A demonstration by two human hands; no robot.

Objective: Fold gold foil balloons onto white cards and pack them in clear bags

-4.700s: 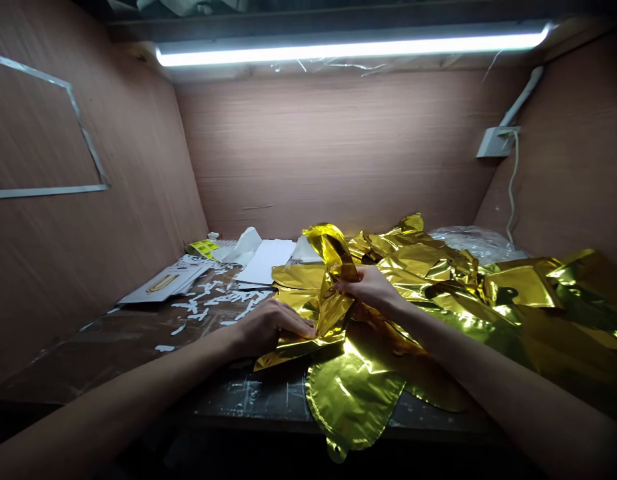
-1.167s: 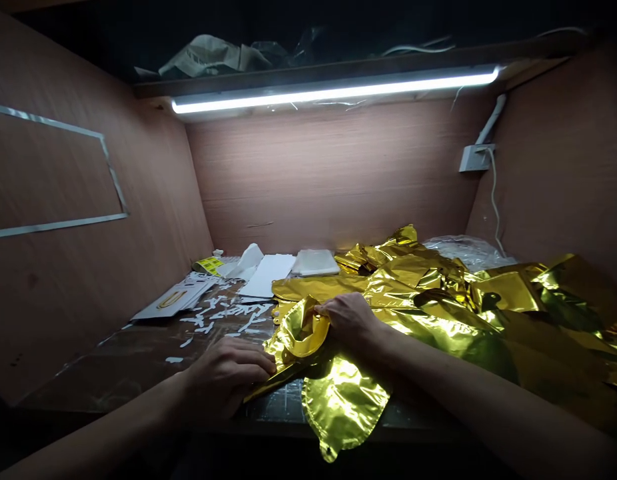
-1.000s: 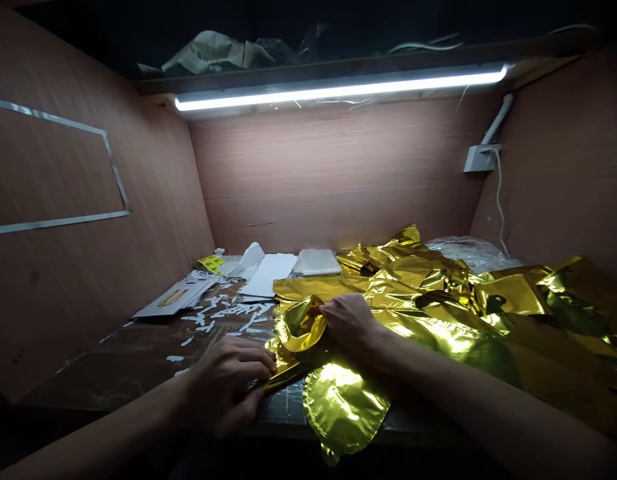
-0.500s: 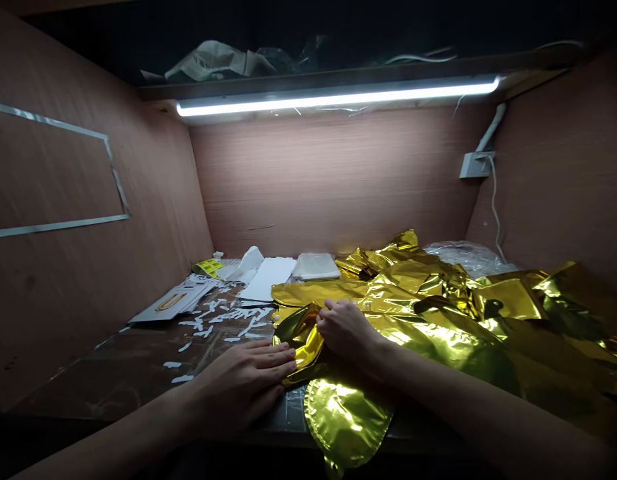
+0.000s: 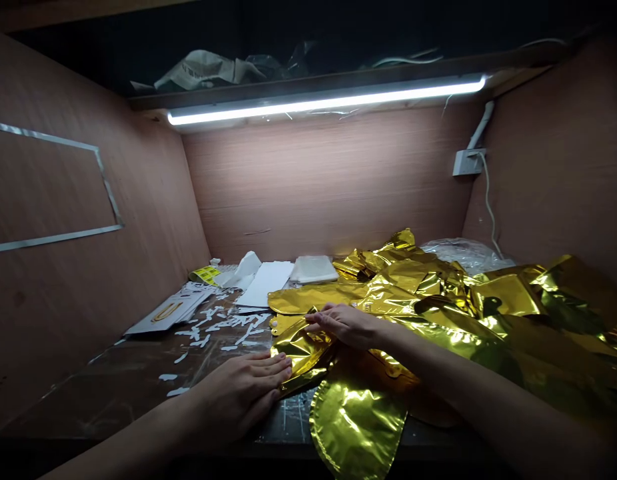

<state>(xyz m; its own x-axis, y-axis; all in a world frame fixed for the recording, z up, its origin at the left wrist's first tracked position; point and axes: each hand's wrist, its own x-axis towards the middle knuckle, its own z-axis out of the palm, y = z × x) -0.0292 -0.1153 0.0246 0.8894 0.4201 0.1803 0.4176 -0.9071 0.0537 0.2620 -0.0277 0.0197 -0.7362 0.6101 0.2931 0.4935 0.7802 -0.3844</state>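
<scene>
Right now I have both hands on a folded piece of gold foil [image 5: 301,350], which lies near the front edge of the table [image 5: 123,390]. From that foil, my left hand [image 5: 243,390] sits at 8 o'clock, palm down, its fingers straight and close together, tips flat on the foil without a grip. My right hand [image 5: 351,325] reaches in from 2 o'clock, fingers loosely bent with their tips at the foil's upper edge; I cannot tell whether they pinch it. A rounded foil flap [image 5: 358,423] hangs over the table edge at 5 o'clock, and the foil pile [image 5: 508,300] spreads from 2 to 3 o'clock. White scraps [image 5: 201,333] lie at 9 to 10 o'clock, printed cards [image 5: 156,319] farther out at 10, white sheets [image 5: 268,283] at 11, and a clear packet [image 5: 313,269] at 12.
</scene>
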